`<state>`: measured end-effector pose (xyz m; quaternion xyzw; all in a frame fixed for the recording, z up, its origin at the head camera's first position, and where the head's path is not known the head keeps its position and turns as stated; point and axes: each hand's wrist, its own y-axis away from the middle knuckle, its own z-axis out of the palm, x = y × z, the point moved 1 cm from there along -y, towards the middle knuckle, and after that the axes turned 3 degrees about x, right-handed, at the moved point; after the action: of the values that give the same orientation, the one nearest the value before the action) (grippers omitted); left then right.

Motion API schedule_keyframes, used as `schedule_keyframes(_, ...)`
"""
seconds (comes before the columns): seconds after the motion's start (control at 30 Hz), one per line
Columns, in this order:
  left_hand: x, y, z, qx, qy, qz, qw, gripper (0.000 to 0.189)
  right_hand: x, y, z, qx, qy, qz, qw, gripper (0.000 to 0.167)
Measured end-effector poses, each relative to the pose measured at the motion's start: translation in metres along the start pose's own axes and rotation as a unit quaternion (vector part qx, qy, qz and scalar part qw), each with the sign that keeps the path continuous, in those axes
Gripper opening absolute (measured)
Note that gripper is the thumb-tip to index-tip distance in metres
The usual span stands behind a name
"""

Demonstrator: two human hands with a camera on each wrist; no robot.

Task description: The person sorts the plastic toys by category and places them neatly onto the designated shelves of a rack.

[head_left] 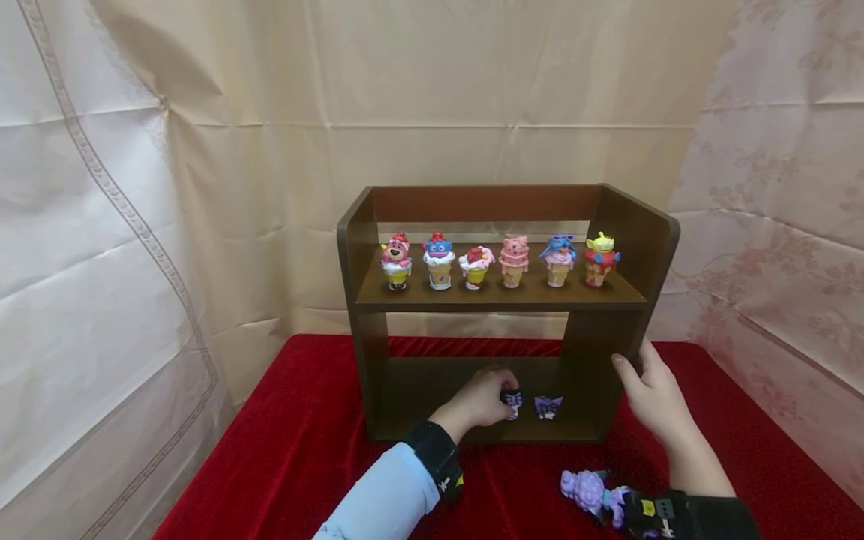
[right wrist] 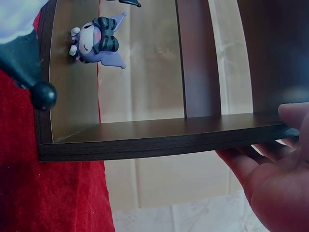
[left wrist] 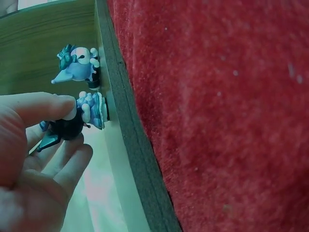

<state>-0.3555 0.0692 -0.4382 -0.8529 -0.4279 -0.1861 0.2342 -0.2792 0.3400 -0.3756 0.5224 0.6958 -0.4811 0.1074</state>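
Note:
A dark brown two-tier wooden shelf [head_left: 499,306] stands on red cloth. Inside its lower tier, my left hand [head_left: 482,397] pinches a small dark-and-lilac figurine [left wrist: 91,108] between thumb and fingers, its base right at the shelf floor near the front edge. Beside it sits a second lilac figurine [right wrist: 94,41] with a dark striped bow and pointed ears. My right hand [head_left: 655,394] grips the right side panel [right wrist: 164,145], thumb on the inner side and fingers round the outside.
Several ice-cream-cone figurines [head_left: 514,262] stand in a row on the upper tier. A knobbly purple figure [head_left: 587,489] shows before the shelf, overlapping the black right wrist strap [head_left: 709,516]. Red cloth [head_left: 304,420] covers the table; pale curtains hang behind and at both sides.

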Motion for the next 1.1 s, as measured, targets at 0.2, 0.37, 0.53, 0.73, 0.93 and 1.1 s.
schedule_keyframes(0.2,0.0002,0.0019,-0.0026,-0.009,-0.004,-0.004,0.9999,0.036,0.0,0.0006,0.0004,0.001,0.002,0.004,1.0,0.059)
schedule_keyframes(0.37,-0.0025,0.0016,-0.0042,-0.008,-0.005,-0.01,0.9999,0.035,0.0003,0.0006,0.0005,-0.001,0.001,0.002,1.0,0.06)
schedule_keyframes(0.53,-0.0026,0.0013,-0.0054,-0.012,-0.006,-0.012,0.9998,0.035,0.0004,0.0,0.0001,-0.001,0.0,0.002,1.0,0.059)
schedule_keyframes(0.73,-0.0021,0.002,-0.0074,-0.015,-0.005,-0.003,0.9999,0.035,0.0002,0.001,-0.0005,-0.002,0.001,0.005,1.0,0.058)
schedule_keyframes(0.93,-0.005,0.0015,-0.0065,-0.021,0.004,-0.003,0.9998,0.033,0.0,0.0013,-0.0005,-0.003,-0.004,0.002,1.0,0.058)
schedule_keyframes(1.1,-0.0056,0.0011,-0.0064,-0.021,0.008,-0.002,0.9997,0.033,-0.0003,0.001,-0.0007,-0.006,-0.004,0.005,1.0,0.057)
